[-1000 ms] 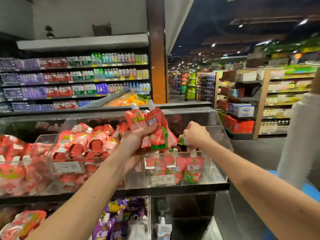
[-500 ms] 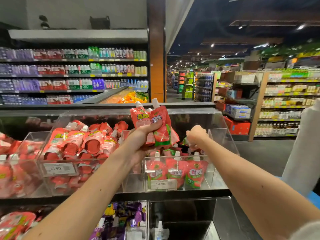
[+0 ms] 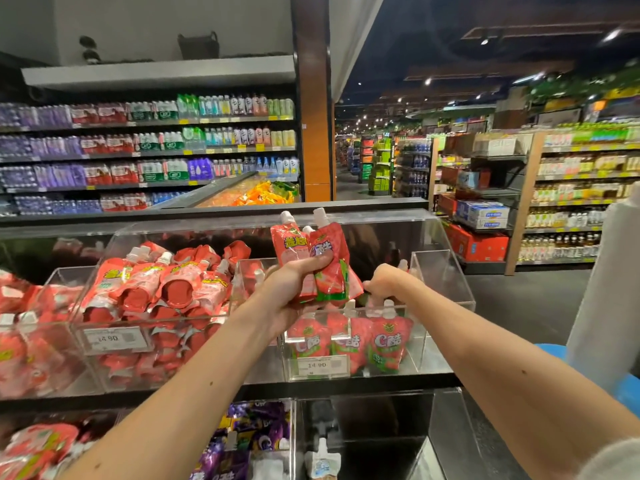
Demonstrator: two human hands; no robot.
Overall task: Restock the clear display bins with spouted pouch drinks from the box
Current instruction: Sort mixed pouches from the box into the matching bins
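Observation:
My left hand [image 3: 294, 289] grips a bunch of red spouted pouches [image 3: 317, 258] upright above the right-hand clear bin [image 3: 446, 289]. My right hand [image 3: 386, 282] reaches down into that bin with curled fingers, holding a pouch whose white spout [image 3: 402, 264] shows behind the knuckles. Three red-and-green pouches [image 3: 384, 341] stand along the bin's front wall above a price tag [image 3: 320, 365]. The supply box is out of view.
A clear bin [image 3: 114, 341] to the left is heaped with red pouches. Lower bins hold purple pouches [image 3: 249, 441] and a single white pouch [image 3: 322, 460]. Drink shelves stand behind and across the aisle at right. A white-sleeved person [image 3: 613, 306] stands at the right edge.
My right hand has sunk a little lower into the right-hand bin. My left hand keeps its bunch of pouches in about the same place. The view has tilted slightly.

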